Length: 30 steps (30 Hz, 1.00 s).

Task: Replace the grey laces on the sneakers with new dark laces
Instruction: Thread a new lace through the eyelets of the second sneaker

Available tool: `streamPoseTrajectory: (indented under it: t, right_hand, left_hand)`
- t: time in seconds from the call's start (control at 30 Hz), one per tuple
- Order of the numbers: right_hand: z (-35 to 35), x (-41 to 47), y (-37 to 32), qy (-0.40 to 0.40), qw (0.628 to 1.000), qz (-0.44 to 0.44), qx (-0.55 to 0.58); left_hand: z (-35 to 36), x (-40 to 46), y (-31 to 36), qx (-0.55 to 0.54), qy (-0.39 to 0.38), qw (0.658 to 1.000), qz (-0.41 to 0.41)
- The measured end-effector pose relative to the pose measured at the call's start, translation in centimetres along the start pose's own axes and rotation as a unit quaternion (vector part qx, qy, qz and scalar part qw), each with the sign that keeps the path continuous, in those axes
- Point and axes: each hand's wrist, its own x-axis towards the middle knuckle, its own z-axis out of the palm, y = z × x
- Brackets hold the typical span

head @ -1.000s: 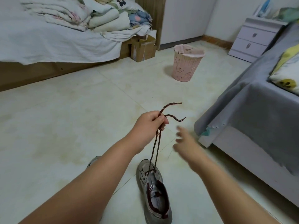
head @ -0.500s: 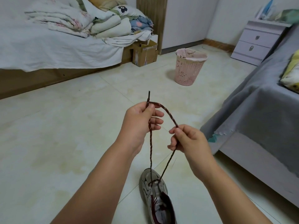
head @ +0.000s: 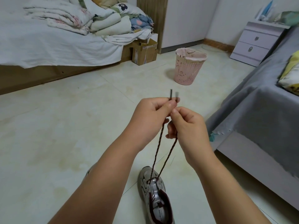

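Two bare hands up over a pale tiled floor [head: 48, 135]. Left hand [head: 150, 120] curled, thumb and first finger pinching the dark lace [head: 159, 143] near its ends. Two stiff lace tips [head: 171, 94] poking up side by side just above that pinch, one dark and sharp, the other blurry. Right hand [head: 187, 126] curled too, thumb tip touching the left thumb, fingers wrapped round one strand of the lace lower down. Both hands close together, touching at the thumbs.

Two strands of the lace hanging down from the hands, pulled straight, meeting at the front holes of a grey sneaker [head: 155, 196]. Sneaker flat on the floor between the two forearms, toe pointing away, dark red trim round the opening. Lace only through the holes nearest the toe; holes further back bare. A bit of a second grey shoe [head: 88, 172] peeking out behind the left forearm, mostly hidden.

Further off, a pink basket [head: 188, 68] with a bag inside, standing alone on the floor. A bed [head: 56, 46] with white sheets and folded blankets at the far left, a cardboard box [head: 144, 52] beside it. A grey bed [head: 258, 110] at the right, a pale drawer chest [head: 257, 42] beyond it.
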Motion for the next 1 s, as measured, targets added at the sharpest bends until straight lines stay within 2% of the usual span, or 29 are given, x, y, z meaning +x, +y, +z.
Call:
streamPoseTrajectory:
  t: [0.07,0.13,0.23,0.3,0.37,0.43,0.53,0.6,0.63,0.67,0.73,0.83,0.9,1.0]
  right_hand:
    - [0.1,0.0,0.0,-0.025,1.0,0.013,0.005]
    - [-0.1,0.0,0.0,-0.06,0.995,0.059,0.059]
    - [-0.8,0.2,0.2,-0.147,0.959,0.163,0.178]
    - [-0.9,0.1,0.7,-0.186,0.945,0.201,0.177]
    - [-0.6,-0.1,1.4,-0.208,0.951,0.196,0.121]
    - [-0.4,0.1,2.2,-0.178,0.967,0.174,0.047]
    - [-1.0,1.4,3.8,-0.045,0.987,0.11,-0.105]
    - [-2.2,2.2,4.6,0.001,0.966,0.085,-0.245]
    - [-2.9,2.6,5.2,0.011,0.956,0.089,-0.279]
    - [-3.6,3.1,5.9,0.014,0.951,0.1,-0.291]
    - [-4.8,3.9,7.5,0.007,0.96,0.132,-0.247]
    - [-5.6,4.4,10.8,-0.012,0.975,0.187,-0.119]
    - [-6.0,4.2,13.4,-0.026,0.964,0.22,-0.147]
    - [-6.3,3.2,17.1,-0.042,0.947,0.274,-0.161]
  left_hand:
    - [0.3,-0.2,0.0,0.023,-0.019,1.0,0.006]
    - [0.3,-0.1,-0.1,0.03,0.012,0.999,0.005]
    - [0.1,0.2,-0.7,0.001,0.054,0.999,0.0]
    - [0.1,0.2,-0.9,-0.029,0.029,0.999,-0.015]
    - [0.3,0.0,-1.2,-0.031,-0.002,0.999,-0.03]
    - [0.2,0.2,-1.6,-0.015,-0.003,1.0,-0.011]
    - [-1.1,0.9,-2.5,-0.027,0.065,0.997,0.038]
    - [-3.0,1.2,-3.3,-0.062,0.112,0.992,0.02]
    - [-4.1,1.3,-3.8,-0.058,0.13,0.99,0.005]
    - [-5.2,1.4,-4.6,-0.027,0.144,0.989,-0.013]
    - [-7.1,1.8,-7.2,0.116,0.152,0.98,-0.046]
    - [-8.6,1.9,-13.3,0.365,0.1,0.92,-0.099]
    - [-8.3,1.1,-17.8,0.475,0.044,0.865,-0.153]
    - [-6.5,-0.6,-24.1,0.575,-0.044,0.791,-0.204]
